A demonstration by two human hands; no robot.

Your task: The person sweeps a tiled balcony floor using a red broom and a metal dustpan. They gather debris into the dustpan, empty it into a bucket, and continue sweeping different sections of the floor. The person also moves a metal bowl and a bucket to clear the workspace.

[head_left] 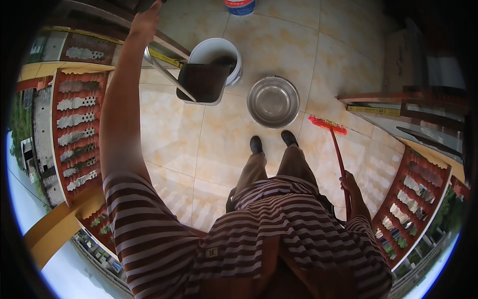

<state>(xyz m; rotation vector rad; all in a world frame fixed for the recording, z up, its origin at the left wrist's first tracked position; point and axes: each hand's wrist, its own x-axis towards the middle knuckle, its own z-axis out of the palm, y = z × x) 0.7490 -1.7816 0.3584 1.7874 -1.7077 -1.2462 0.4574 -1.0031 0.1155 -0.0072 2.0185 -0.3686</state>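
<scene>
My right hand (350,182), low at the right, is closed around the red handle of a broom (336,149). Its red head (327,125) rests on the tiles, bristles facing away from me. My left arm reaches far forward to the upper left, where my left hand (145,24) is closed with a small dark bit at its fingertips. What it grips is hard to make out. A dark dustpan (201,82) with a long pale handle (169,74) overlaps the front of a white bucket (214,50); the handle passes behind my left forearm. A round steel basin (273,101) sits before my feet.
A blue and red bucket (240,6) stands at the far edge. Red balustrades (77,132) run along the left and another balustrade (411,199) along the right. Dark-framed door edges (172,47) lie at left, with a similar frame (398,102) at right. Glossy tiles (172,134) cover the floor.
</scene>
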